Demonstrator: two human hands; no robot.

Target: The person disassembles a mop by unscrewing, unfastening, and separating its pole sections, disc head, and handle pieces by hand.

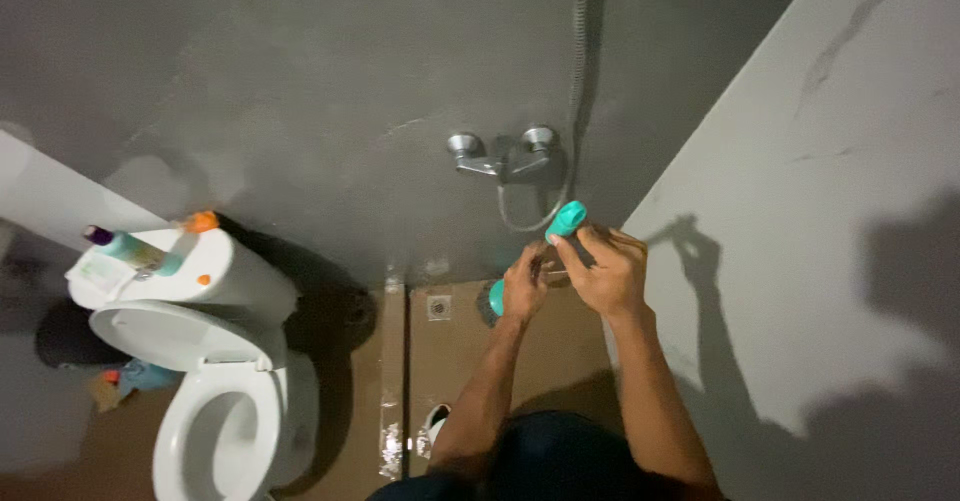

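Observation:
Both my hands meet in front of me, under the wall tap. My right hand (pixel 608 271) grips the upper end of a teal-handled scrubbing brush (pixel 567 219). My left hand (pixel 525 283) closes around the lower part of the same brush, whose dark bristle head (pixel 491 302) pokes out to the left of that hand. The brush is held in the air above the brown floor.
A chrome shower mixer tap (pixel 505 158) with a metal hose (pixel 577 71) is fixed to the dark grey wall. A white toilet (pixel 215 401) with its lid up stands at left, bottles on its cistern (pixel 190 266). A floor drain (pixel 438 307) lies in the brown floor. A pale wall (pixel 830 241) rises at right.

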